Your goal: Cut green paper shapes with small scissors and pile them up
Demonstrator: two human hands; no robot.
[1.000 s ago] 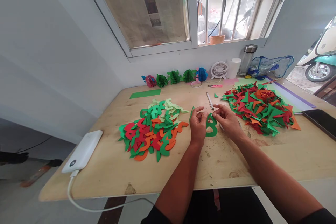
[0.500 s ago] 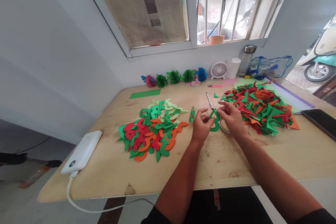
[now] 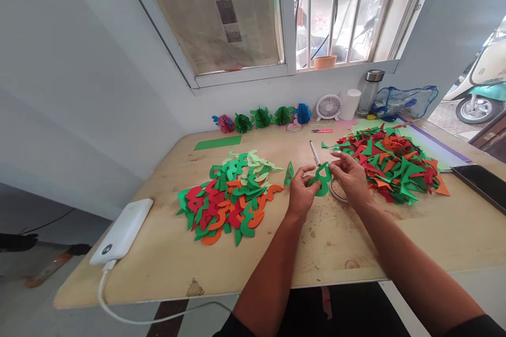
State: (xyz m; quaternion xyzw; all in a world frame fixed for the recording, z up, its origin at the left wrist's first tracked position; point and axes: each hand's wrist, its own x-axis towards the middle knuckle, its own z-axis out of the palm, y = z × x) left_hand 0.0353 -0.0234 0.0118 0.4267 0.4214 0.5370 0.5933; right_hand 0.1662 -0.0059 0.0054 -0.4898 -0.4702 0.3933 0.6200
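Note:
A curved green paper cutout [image 3: 323, 188] with a hole in it is held up between both hands over the table. My left hand [image 3: 302, 189] pinches its lower left edge. At its upper right corner, the fingertips of my right hand [image 3: 350, 174] are closed on the paper. Just left of my left hand stands a small folded green paper piece [image 3: 289, 172]. Beneath my right hand lies a round ring-like object [image 3: 338, 189], partly hidden by the hand. A white pen [image 3: 315, 152] rests just beyond the hands.
Curved paper cutouts [image 3: 221, 205] are heaped on the left, pointed paper scraps [image 3: 395, 163] on the right. Honeycomb paper figures [image 3: 261, 117], a small fan [image 3: 328, 107] and a bottle [image 3: 370, 93] line the wall. A power bank [image 3: 122, 231] lies at the left edge, a phone [image 3: 480, 184] at the right.
The green cutout has turned and opened out between my hands, so its hole and curved outline show more. Both hands stay in nearly the same place.

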